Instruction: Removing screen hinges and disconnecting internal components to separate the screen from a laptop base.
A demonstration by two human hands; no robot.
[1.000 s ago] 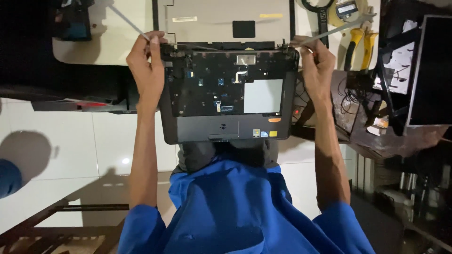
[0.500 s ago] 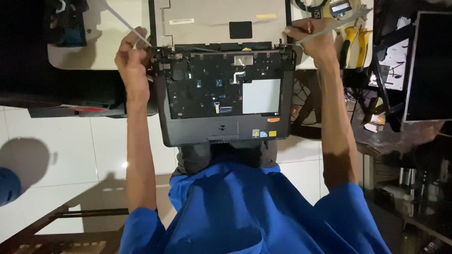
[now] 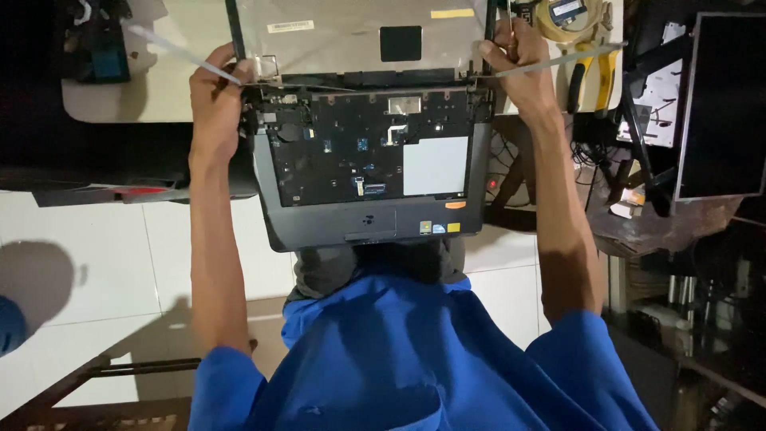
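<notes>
Laptop base (image 3: 367, 172) sits on the person's lap, keyboard removed, dark board and connectors exposed, pale rectangular patch at its right. Lid (image 3: 359, 36) folded back flat away from the body, grey rear panel up, top part cut off by the frame edge.

Left hand (image 3: 215, 104) clenched around the left hinge (image 3: 266, 70) corner, fingers wrapped over the base edge; thumb side hidden behind the hand. A thin pale strip (image 3: 179, 52) runs up-left from that hand, whether it is pinched or just passes under the fingers cannot be told. Right hand (image 3: 519, 68) closed at the right hinge corner, gripping a slim dark tool (image 3: 510, 16) that sticks up from the fist; tool tip hidden, top cut off. A second grey strip (image 3: 558, 60) runs right from this hand, contact unclear.

Beside the right hand: tape roll (image 3: 562, 16), partly cropped, and yellow-handled pliers (image 3: 590, 76) on the white table (image 3: 120, 96). Far right a dark flat panel (image 3: 722, 104) leaning, edge cropped, cables below too dim to sort. Upper left corner is dark clutter, unreadable. Blue shirt (image 3: 415, 359) fills the bottom, white floor tiles (image 3: 104, 255) at left.
</notes>
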